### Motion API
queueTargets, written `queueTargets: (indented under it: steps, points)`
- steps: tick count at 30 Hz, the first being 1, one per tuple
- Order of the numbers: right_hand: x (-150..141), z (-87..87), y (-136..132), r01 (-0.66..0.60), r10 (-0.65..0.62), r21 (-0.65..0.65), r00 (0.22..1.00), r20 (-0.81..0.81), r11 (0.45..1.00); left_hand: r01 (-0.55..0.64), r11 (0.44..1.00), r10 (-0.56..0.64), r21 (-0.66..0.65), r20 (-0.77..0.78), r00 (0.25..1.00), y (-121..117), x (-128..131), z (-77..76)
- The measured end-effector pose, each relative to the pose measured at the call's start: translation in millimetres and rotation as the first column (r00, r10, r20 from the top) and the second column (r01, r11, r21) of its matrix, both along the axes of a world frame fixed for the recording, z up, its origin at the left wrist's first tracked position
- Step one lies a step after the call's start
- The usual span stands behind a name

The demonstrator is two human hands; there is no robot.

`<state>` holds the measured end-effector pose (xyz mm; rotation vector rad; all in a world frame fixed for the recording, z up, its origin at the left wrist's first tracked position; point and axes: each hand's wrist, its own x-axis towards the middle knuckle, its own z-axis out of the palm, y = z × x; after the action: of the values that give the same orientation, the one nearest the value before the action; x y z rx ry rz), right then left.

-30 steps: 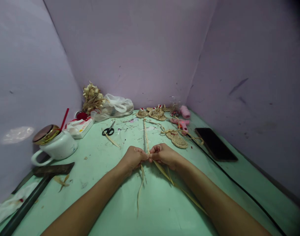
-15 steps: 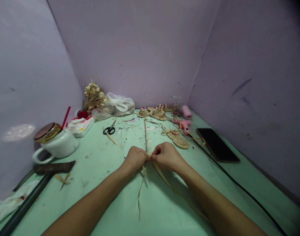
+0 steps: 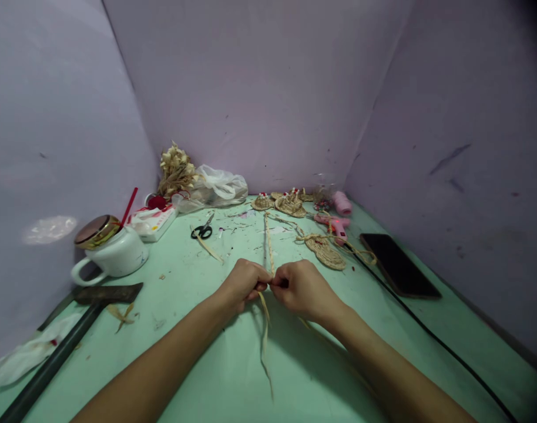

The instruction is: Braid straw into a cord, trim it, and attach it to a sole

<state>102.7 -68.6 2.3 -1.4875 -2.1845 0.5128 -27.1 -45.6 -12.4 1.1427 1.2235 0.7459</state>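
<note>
A thin braid of straw-coloured fibre (image 3: 269,244) runs from the back of the table straight toward me and ends between my hands. My left hand (image 3: 246,283) is closed, thumb and finger pinching the near end of the braid. Loose strands (image 3: 265,335) trail down below it onto the table. Touching it at the fingertips, my right hand (image 3: 301,288) is closed in a pinch on the same spot. Another strand (image 3: 306,323) passes under my right wrist. The fingers hide the exact crossing of the strands.
Black scissors (image 3: 202,231) lie left of the braid. Right of it are a woven straw piece (image 3: 325,252), a pink glue gun (image 3: 334,226) with a black cord, and a phone (image 3: 398,264). A hammer (image 3: 107,294) and white mug (image 3: 118,252) stand left; small straw hats (image 3: 290,204) sit behind.
My right hand has curled and turned so its back faces up, its strand now mostly hidden. The left still pinches the braid. The whole view has shifted slightly, moving things rightward.
</note>
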Motion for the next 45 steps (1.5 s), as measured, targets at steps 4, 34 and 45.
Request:
queueTargets:
  steps: [4,34,45]
  points:
    - [7.6,0.4,4.9,-0.064,0.057,-0.077,0.994,-0.095,0.995,0.041,0.999,-0.041,0.005,-0.010,0.999,2.8,-3.3,1.2]
    - [21.1,-29.6,5.9,-0.105,-0.335,-0.640,0.781,-0.527,0.761,0.114,0.993,-0.114,-0.042,-0.009,0.993,4.9,-1.6,-9.3]
    - [32.3,-28.5,9.6,-0.082,-0.274,-0.595,0.832,-0.483,0.799,0.119,0.992,-0.119,-0.046,-0.006,0.993,5.5,-1.9,-10.0]
